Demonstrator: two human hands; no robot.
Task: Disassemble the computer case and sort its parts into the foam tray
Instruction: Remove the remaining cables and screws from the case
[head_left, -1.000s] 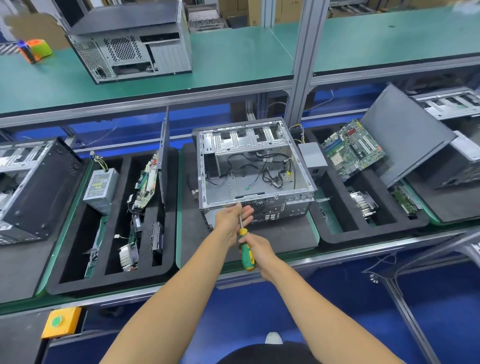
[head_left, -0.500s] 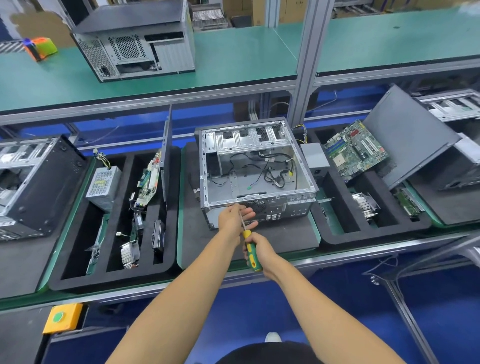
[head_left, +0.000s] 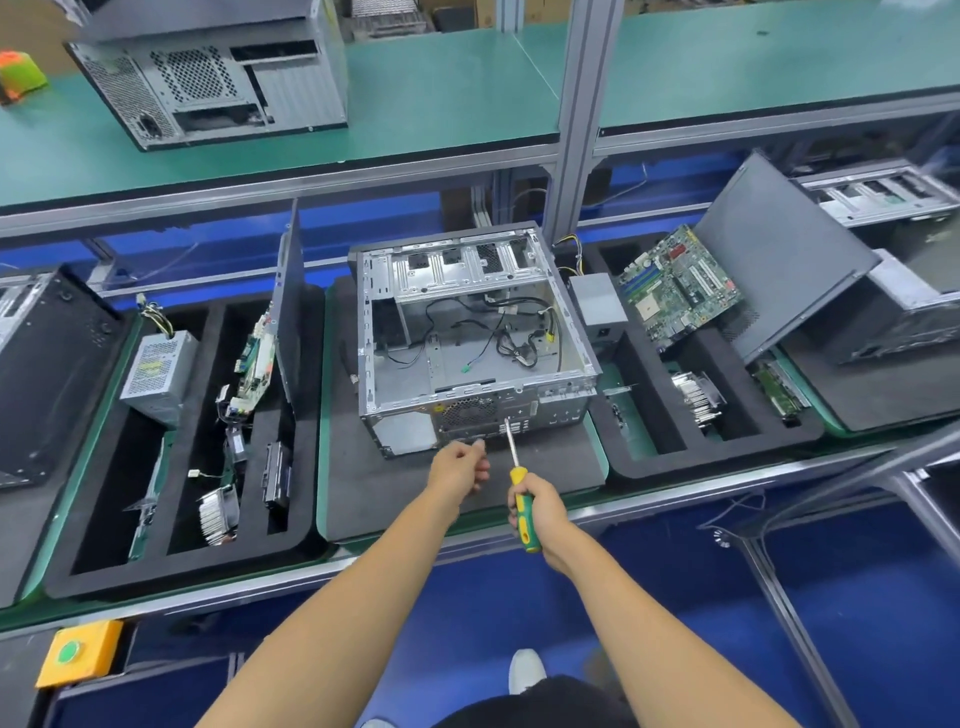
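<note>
Computer case (head_left: 467, 332), stripped, open side up, centre frame on grey mat; foam tray (head_left: 717, 447) right of it; right hand (head_left: 537, 506) grip wrapped round screwdriver (head_left: 521, 499); left hand (head_left: 460, 465) grip curled, contents unclear.

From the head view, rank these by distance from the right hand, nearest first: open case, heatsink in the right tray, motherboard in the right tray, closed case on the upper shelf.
From the right hand:
1. Open case, just ahead on the centre mat.
2. Heatsink, ahead to the right in the tray.
3. Motherboard, farther back in that tray.
4. Closed case, far left on the upper shelf.
</note>
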